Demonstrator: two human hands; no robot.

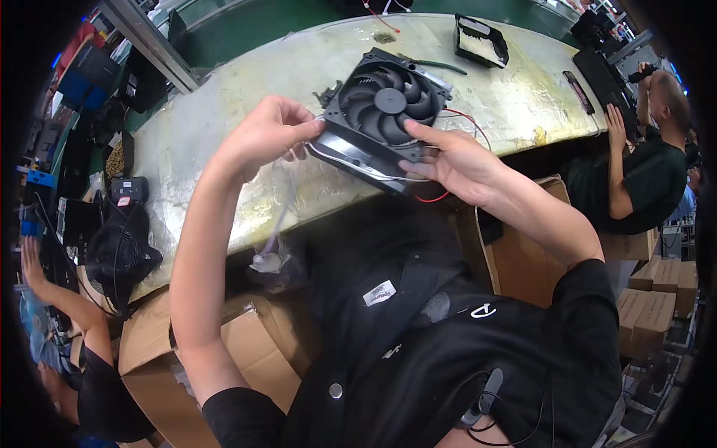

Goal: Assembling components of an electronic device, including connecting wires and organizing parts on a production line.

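Observation:
A black cooling fan in a square frame [389,100] is held tilted above the near part of the bench. My right hand [461,161] grips its right lower side, with the thumb over the frame's edge and the fingers underneath. At the left corner, my left hand [270,137] is closed in a pinch on a pale cable [340,159], which runs along the unit's lower edge. The exact hold between thumb and fingertips is partly hidden. Thin red wires [472,119] loop out on the right side. Another pale cord [282,216] hangs below my left hand.
The long bench [246,82] has a plastic-covered top. At its far right stands a black tray with white contents [480,46]. A dark bag [123,250] lies by the left end. Open cardboard boxes [149,336] stand below. Other people [648,160] work at both sides.

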